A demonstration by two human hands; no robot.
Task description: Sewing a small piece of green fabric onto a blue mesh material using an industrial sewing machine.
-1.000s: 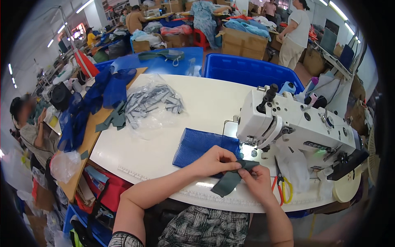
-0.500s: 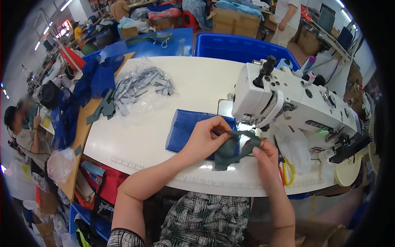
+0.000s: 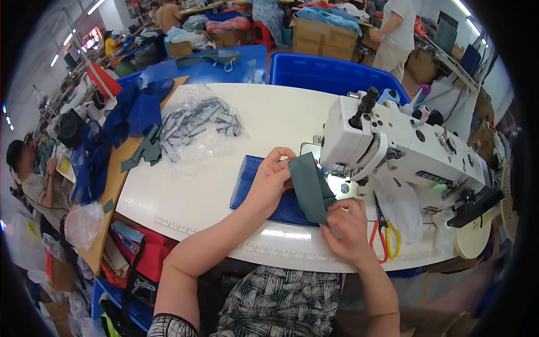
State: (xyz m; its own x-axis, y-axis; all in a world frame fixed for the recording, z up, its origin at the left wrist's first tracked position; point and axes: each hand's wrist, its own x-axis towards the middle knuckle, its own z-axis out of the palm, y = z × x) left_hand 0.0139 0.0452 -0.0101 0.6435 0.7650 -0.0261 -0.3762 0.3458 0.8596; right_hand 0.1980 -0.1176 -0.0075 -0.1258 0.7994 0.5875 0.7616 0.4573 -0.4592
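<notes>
A dark green fabric piece is stretched between my two hands, in front of the sewing machine. My left hand pinches its upper left edge. At its lower right corner, my right hand grips it with thumb and fingers. Beneath the cloth and my left hand lies a blue mesh piece, flat on the white table and partly hidden. The machine's lamp lights the needle area just right of the cloth; the needle itself is hard to make out.
Scissors with red and yellow handles lie right of my right hand. A clear bag of grey strips rests at the far left, beside green scraps. Behind the table stands a blue bin. A person stands beyond it.
The green fabric, bunched and looped before, is now spread out and held more upright. My left hand has shifted slightly up and left; my right hand has moved lower and left, uncovering the scissors.
</notes>
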